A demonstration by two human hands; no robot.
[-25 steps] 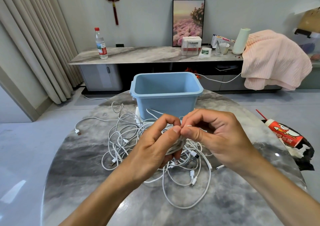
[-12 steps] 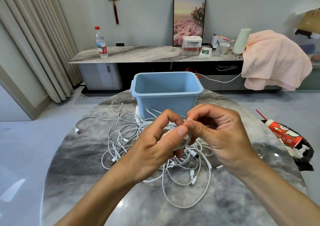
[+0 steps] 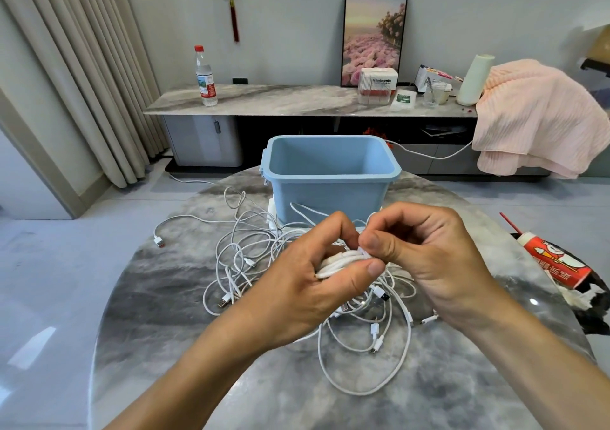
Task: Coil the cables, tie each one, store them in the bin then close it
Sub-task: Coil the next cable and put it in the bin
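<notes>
**Both hands on one coiled cable above the loose pile**

The left hand (image 3: 310,284) grips a small white coiled cable (image 3: 340,259), its fingers curled round the bundle and its thumb pressed along the near side. The right hand (image 3: 425,258) meets it from the right, thumb and forefinger pinching at the coil's right end; what they pinch, perhaps a tie or the cable's tail, is too small to tell. Beneath the hands a tangle of loose white cables (image 3: 264,264) spreads over the round marble table (image 3: 158,297). The open blue bin (image 3: 330,192) stands just beyond, at the table's far side.
</notes>
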